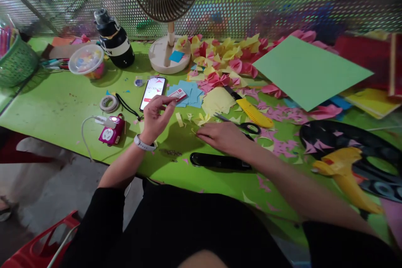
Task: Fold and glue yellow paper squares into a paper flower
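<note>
My left hand (157, 119), with a pale watch strap at the wrist, pinches a small red-and-white box (179, 94) over a stack of blue paper squares (191, 93). My right hand (221, 136) is low over the table, its fingers pressed together beside small yellow paper scraps (201, 119); what they hold, if anything, is too small to make out. A black stapler (220, 161) lies just below that hand. Left of the stapler is a little heap of staples (171, 152). Dark-handled scissors (249, 127) and a yellow box cutter (253, 111) lie beyond my right hand.
Folded pink and yellow paper flowers (226, 54) are heaped at the back, near a fan (169, 56). A phone (153, 94), tape roll (109, 103), purple power adapter (111, 130) and black bottle (117, 46) stand left. A yellow glue gun (342, 171) lies right.
</note>
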`<state>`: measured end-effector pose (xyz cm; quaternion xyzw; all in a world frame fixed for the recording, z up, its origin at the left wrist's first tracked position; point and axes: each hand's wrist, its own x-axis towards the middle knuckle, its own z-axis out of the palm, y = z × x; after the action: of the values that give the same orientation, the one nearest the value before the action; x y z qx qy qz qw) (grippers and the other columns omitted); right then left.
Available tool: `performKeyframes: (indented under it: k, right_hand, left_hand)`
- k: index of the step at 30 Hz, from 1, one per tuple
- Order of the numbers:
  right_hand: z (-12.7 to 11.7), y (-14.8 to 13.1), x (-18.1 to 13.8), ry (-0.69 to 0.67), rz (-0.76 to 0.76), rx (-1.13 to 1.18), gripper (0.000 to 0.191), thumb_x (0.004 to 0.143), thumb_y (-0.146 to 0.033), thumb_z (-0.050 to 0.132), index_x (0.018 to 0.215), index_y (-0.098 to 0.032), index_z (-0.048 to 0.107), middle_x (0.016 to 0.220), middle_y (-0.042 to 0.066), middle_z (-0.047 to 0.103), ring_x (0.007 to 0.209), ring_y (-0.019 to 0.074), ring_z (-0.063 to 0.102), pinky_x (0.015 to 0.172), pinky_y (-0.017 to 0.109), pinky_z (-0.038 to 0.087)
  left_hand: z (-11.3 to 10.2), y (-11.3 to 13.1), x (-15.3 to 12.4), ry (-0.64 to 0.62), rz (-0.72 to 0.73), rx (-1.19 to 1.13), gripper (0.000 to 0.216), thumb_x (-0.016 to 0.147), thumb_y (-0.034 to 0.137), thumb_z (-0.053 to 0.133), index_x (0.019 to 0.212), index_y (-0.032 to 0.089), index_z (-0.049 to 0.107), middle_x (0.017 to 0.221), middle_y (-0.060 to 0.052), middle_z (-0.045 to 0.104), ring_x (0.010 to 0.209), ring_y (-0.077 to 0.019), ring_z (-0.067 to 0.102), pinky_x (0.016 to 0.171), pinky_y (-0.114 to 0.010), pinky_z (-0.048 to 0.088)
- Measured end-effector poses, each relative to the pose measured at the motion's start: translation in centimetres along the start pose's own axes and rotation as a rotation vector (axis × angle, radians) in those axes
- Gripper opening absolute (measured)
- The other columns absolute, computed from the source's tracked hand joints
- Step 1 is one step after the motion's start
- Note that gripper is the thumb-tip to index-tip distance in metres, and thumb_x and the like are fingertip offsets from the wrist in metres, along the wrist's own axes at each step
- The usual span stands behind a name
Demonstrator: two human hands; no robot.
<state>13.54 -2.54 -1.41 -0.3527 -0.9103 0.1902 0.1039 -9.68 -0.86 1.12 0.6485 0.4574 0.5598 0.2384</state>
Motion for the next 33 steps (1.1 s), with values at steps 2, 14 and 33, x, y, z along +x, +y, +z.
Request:
performKeyframes:
  k: [2, 14, 33]
  right_hand:
    - [0.3, 0.4, 0.0, -0.012, 0.017, 0.010, 0.025, 0.096, -0.027, 0.054, 0.086, -0.022, 0.076, 0.075, 0.004, 0.074, 0.058, 0.0154, 0.063, 0.050, 0.029, 0.048]
    - [-11.0, 1.1, -6.6, 0.393, 0.331, 0.013, 0.033, 0.093, -0.054, 0.054, 0.098, -0.029, 0.076, 0.094, 0.008, 0.077, 0.065, 0.0246, 0.066, 0.060, 0.043, 0.050]
    - [-3.4, 0.6, -12.2, 0.152, 0.380, 0.039, 0.041, 0.094, -0.056, 0.052, 0.111, -0.026, 0.073, 0.123, 0.010, 0.070, 0.109, 0.0324, 0.067, 0.081, 0.047, 0.056]
  left_hand:
    - [-0.1, -0.1, 0.1, -0.006, -0.005, -0.012, 0.010, 0.086, 0.022, 0.066, 0.092, 0.021, 0.074, 0.086, -0.005, 0.070, 0.074, -0.0126, 0.061, 0.059, -0.024, 0.048]
    - [-0.6, 0.3, 0.2, -0.249, -0.023, 0.099, 0.014, 0.088, 0.026, 0.065, 0.093, 0.017, 0.075, 0.085, -0.008, 0.071, 0.075, -0.0143, 0.063, 0.057, -0.024, 0.048]
    - [0.7, -0.7, -0.7, -0.602, 0.047, 0.299, 0.015, 0.086, 0.024, 0.065, 0.094, 0.016, 0.075, 0.091, -0.010, 0.074, 0.074, -0.0156, 0.065, 0.066, -0.028, 0.051]
